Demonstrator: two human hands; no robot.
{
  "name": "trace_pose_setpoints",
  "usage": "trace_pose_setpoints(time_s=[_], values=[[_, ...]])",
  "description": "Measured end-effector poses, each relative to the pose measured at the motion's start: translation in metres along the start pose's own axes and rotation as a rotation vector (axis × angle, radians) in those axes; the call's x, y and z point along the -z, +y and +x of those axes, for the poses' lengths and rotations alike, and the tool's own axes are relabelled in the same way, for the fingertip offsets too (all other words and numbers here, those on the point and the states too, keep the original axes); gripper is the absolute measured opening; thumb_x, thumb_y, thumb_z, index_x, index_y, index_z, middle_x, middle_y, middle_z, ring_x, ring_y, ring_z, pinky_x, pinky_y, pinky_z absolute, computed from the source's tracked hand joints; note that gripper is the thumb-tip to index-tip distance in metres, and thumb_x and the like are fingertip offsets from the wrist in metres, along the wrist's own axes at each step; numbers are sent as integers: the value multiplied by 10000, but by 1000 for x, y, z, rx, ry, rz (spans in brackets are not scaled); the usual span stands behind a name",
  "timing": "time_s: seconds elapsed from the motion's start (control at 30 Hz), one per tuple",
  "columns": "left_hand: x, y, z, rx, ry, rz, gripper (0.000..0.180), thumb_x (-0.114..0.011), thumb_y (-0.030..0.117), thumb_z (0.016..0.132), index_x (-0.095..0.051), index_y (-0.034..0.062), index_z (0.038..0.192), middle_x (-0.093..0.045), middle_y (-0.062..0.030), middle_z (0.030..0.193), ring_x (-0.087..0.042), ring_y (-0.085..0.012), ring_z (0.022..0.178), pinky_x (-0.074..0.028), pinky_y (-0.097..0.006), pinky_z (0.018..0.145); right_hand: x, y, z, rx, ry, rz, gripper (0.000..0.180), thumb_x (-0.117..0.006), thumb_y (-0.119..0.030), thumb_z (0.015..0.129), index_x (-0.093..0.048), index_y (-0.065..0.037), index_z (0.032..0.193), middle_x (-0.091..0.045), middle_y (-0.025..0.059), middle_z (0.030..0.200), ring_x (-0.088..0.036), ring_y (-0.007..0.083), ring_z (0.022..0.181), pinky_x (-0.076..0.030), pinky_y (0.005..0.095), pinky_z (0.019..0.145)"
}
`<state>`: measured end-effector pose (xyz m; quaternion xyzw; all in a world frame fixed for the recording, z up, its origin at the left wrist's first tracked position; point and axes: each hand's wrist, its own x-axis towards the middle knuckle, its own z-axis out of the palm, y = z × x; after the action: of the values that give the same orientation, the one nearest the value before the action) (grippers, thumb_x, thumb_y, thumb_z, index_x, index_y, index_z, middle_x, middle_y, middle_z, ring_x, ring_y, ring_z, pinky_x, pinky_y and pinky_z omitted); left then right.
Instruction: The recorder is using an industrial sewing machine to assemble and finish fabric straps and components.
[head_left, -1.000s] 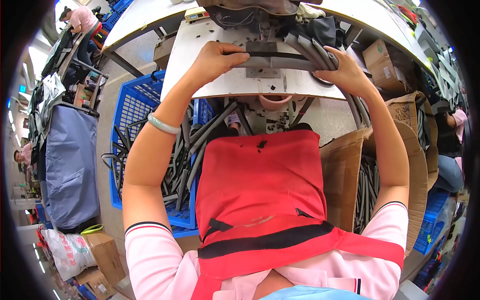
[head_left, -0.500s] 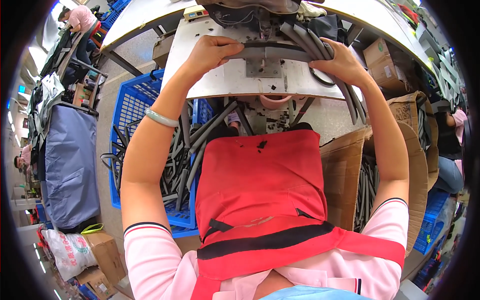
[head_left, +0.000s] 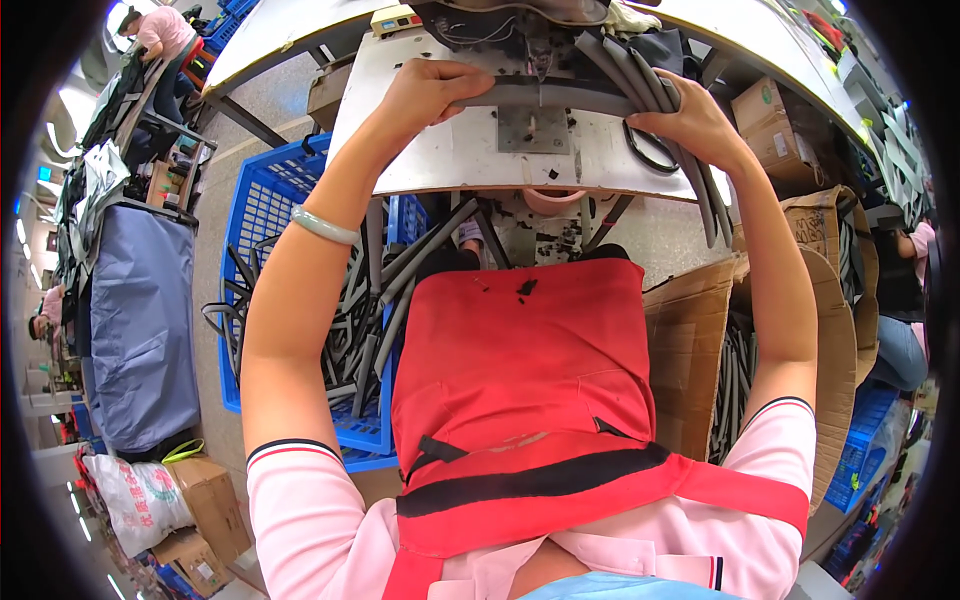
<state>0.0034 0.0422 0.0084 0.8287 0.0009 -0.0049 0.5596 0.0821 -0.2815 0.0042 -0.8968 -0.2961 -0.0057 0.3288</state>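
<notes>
A grey strip (head_left: pixel 575 97) with a dark upper edge is stretched sideways under the needle area of a sewing machine (head_left: pixel 490 40), above a square metal plate (head_left: pixel 532 130). My left hand (head_left: pixel 428 95) pinches its left end between thumb and fingers. At the other end, my right hand (head_left: pixel 690 122) closes round the strip, its thumb on the near side. Several more grey strips (head_left: pixel 632 78) run past that right hand and hang over the table edge. Just below the right thumb lies a thin dark loop (head_left: pixel 648 152), its kind unclear.
Dark scraps dot the white table (head_left: pixel 430 165). A blue basket (head_left: pixel 240 290) of grey strips stands at left, a cardboard box (head_left: pixel 690 320) with more strips at right. Below the table sits a pink bowl-like container (head_left: pixel 553 202). Another person (head_left: pixel 165 38) bends over at far left.
Both hands and the stretched strip have moved slightly away from me, closer to the machine. My grip on the strip stays the same.
</notes>
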Motion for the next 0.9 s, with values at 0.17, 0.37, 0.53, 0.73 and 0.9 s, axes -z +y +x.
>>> trace_pose_setpoints(time_s=[0.17,0.37,0.53,0.73,0.9], values=[[5,-11,15,-19,-7,-24,273,-670,201,892,-710,8,1081,-571,36,712,-414,-31,571,-304,-193,510,5,-13,12,-83,-128,6,478,-739,-299,760,-616,-12,1122,-648,68,901,-568,142,819,-460,297,821],[31,-16,-1,-2,111,-118,283,-656,231,913,-706,12,1083,-572,42,689,-405,-28,546,-307,-184,486,15,-5,-5,8,-3,36,500,-744,-296,753,-614,-19,1148,-647,62,917,-576,142,842,-458,297,840],[33,-41,-19,88,-43,-68,296,-640,309,937,-715,29,1001,-560,13,600,-495,-43,512,-371,-203,463,28,11,-58,-171,37,35,525,-758,-293,742,-625,-25,1174,-691,114,953,-627,194,860,-475,318,846],[3,-115,-25,52,89,403,339,-644,354,897,-723,28,851,-544,3,578,-479,-69,549,-371,-271,505,53,-6,-138,-124,313,78,564,-768,-239,776,-582,27,1237,-670,50,908,-576,94,783,-491,272,750],[-2,-128,-35,-101,335,200,284,-635,278,945,-711,5,956,-531,32,615,-429,-31,523,-319,-201,464,131,21,-269,-389,594,-112,675,-778,-227,761,-507,9,1334,-639,65,1048,-556,131,911,-470,290,824]])
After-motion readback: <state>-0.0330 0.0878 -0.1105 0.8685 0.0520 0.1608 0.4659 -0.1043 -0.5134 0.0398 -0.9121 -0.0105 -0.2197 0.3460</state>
